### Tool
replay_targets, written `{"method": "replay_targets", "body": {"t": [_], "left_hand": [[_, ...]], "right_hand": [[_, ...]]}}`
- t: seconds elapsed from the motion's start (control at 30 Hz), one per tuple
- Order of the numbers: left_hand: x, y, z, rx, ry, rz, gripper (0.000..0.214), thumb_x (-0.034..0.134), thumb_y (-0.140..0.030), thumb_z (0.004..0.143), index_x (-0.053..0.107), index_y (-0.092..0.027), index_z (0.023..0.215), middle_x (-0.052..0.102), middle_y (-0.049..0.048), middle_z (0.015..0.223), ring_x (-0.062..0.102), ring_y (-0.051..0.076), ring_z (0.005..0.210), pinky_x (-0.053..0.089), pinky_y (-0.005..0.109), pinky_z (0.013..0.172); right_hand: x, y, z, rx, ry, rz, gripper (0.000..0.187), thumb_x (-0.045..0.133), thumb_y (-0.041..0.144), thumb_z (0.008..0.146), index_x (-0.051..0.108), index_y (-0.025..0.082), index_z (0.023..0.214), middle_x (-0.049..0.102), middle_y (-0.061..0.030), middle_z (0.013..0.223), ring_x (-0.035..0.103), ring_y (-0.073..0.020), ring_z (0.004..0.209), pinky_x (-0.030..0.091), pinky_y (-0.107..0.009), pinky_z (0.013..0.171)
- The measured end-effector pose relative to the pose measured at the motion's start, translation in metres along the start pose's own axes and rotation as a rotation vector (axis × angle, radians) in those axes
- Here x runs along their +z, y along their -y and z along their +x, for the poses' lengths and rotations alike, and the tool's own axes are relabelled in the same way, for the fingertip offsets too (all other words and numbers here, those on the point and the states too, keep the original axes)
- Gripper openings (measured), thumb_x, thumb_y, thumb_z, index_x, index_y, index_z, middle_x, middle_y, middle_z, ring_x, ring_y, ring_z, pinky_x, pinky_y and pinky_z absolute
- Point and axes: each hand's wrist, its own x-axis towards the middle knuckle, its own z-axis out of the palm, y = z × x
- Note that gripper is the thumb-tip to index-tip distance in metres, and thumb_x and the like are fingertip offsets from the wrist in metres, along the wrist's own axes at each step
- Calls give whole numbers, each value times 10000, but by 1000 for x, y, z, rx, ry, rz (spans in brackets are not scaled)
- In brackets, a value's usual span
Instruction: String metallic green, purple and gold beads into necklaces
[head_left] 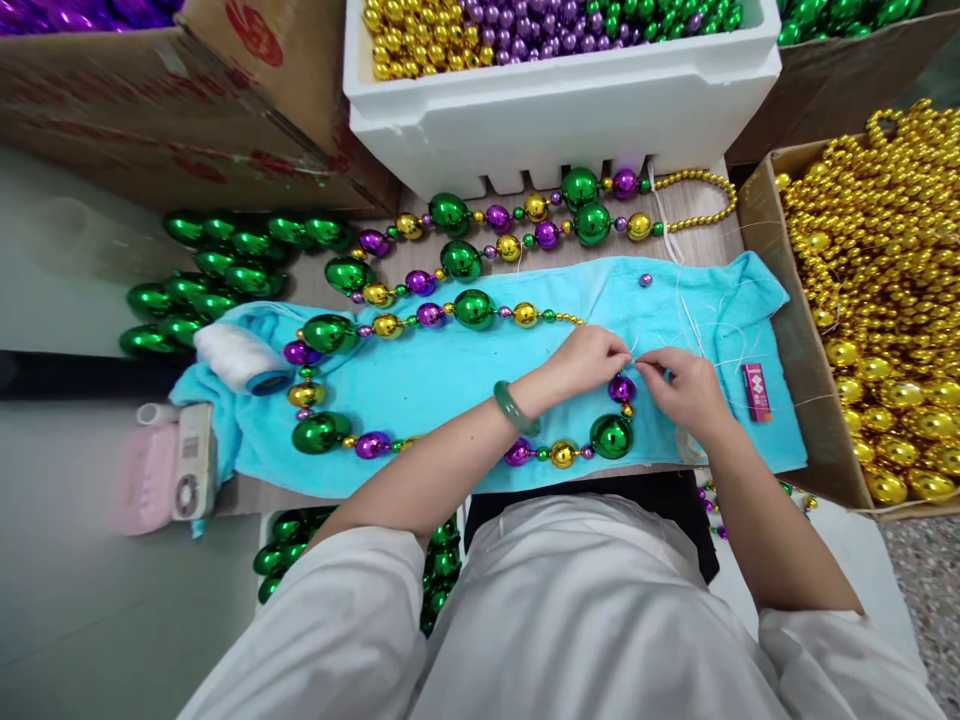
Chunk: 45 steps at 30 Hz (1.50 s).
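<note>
A bead necklace (474,310) of green, gold and purple balls lies in a loop on a turquoise towel (450,375). My left hand (589,360), with a green bangle (514,408) on the wrist, pinches white thread near the small gold beads. Close beside it, my right hand (684,385) pinches thread too, just above the purple bead (622,388) at the necklace's right side. The fingertips almost meet, and the thread between them is too fine to follow. Above the towel rests a second bead necklace (460,260), ending in a gold bead chain (701,175).
A white thread spool (238,358) lies on the towel's left, a small red packet (756,392) on its right. Behind stands a white foam box (562,110) of beads. A cardboard box (765,220) with gold beads borders the right. Green balls (217,270) lie left.
</note>
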Motion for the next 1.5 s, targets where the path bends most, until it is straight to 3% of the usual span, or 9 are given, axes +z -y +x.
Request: {"method": "replay_targets", "body": {"t": [0.1,0.2,0.4,0.53,0.8,0.9,1.13,1.3,1.5], "left_hand": [[12,2,-5,229,-59,411,238,472,-155,886,696,-108,818,663,102,841,604,179,768,458,298,687],[24,10,-9,414,-144,585,287,386,-160,944,667,-114,905,646,102,859,599,181,794,473,291,664],[30,32,-9,717,-434,565,240,414,-166,962,642,-134,1029,695,86,910,656,157,870,565,327,832],[29,40,-8,830,-523,465,213,493,-160,929,630,-160,1092,711,90,1042,669,165,1019,580,344,904],[30,45,-9,770,-370,289,223,514,-179,916,658,-172,1087,704,105,1134,604,218,1201,543,391,994],[32,47,-8,727,-363,237,232,516,-182,911,659,-166,1093,691,121,1167,571,217,1242,537,391,999],[34,54,-8,637,-344,100,204,518,-207,919,678,-180,1043,670,135,1206,536,241,1282,519,416,1001],[31,58,-7,705,-335,160,207,520,-204,921,686,-200,1043,652,128,1237,486,246,1327,501,447,1013],[31,64,-7,746,-372,227,199,546,-191,906,692,-224,1037,639,116,1256,473,250,1338,490,469,1009]], "right_hand": [[2,-7,8,80,23,48,214,538,275,850,726,177,883,726,-58,835,644,-187,747,454,-295,688],[5,-13,14,124,26,110,220,539,267,826,731,169,867,724,-56,808,641,-181,723,450,-291,670],[6,-19,21,279,4,397,227,596,315,745,726,143,817,699,-49,726,610,-165,666,453,-298,658],[3,-17,29,413,115,723,335,672,339,652,724,125,904,666,-25,677,549,-124,584,424,-261,555],[-6,-12,38,400,416,988,373,671,299,614,711,96,925,599,9,579,469,-77,474,353,-213,448],[-6,-12,40,399,440,985,322,660,261,621,710,96,893,603,1,594,476,-79,485,362,-208,448],[-7,-6,50,434,418,614,365,590,178,740,686,124,1088,545,49,506,458,-80,423,346,-203,441],[-7,-6,62,370,581,408,240,529,142,754,703,128,918,536,45,491,434,-72,371,332,-209,418],[0,-11,69,270,557,205,119,593,186,711,701,140,729,509,34,464,446,-88,447,311,-220,472]]}}
